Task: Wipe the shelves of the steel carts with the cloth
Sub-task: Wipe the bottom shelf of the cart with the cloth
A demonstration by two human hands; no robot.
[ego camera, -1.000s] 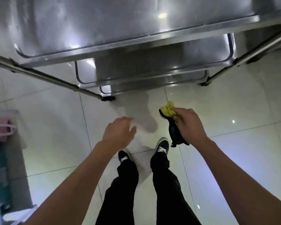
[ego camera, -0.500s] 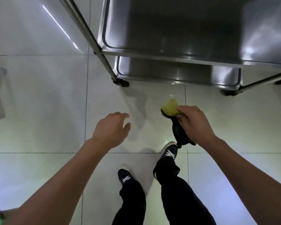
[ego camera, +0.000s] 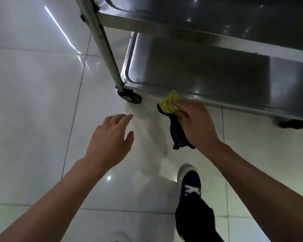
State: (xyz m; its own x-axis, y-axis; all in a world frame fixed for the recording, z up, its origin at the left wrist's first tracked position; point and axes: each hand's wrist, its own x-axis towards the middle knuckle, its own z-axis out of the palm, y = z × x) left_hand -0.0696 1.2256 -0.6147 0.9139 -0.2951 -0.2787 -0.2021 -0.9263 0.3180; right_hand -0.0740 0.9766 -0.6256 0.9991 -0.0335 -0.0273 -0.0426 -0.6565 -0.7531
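A steel cart fills the upper right, with an upper shelf [ego camera: 208, 16] and a bottom shelf [ego camera: 208, 74] just above the floor. My right hand [ego camera: 198, 126] grips a bunched yellow and black cloth [ego camera: 170, 103] right at the front rim of the bottom shelf. The cloth's black end hangs down under my fist. My left hand [ego camera: 110, 140] hovers over the floor to the left, fingers spread and holding nothing.
The cart's steel leg [ego camera: 103, 44] slants down to a dark caster [ego camera: 129, 96] left of the cloth. Another caster [ego camera: 292, 123] sits at the right edge. Glossy white floor tiles [ego camera: 33, 110] stretch to the left. My dark shoe [ego camera: 189, 184] stands below the cart.
The view has closed in on the cart's left corner and dropped lower. My right hand with the cloth has come up to the bottom shelf's rim. My left hand stays spread over the floor.
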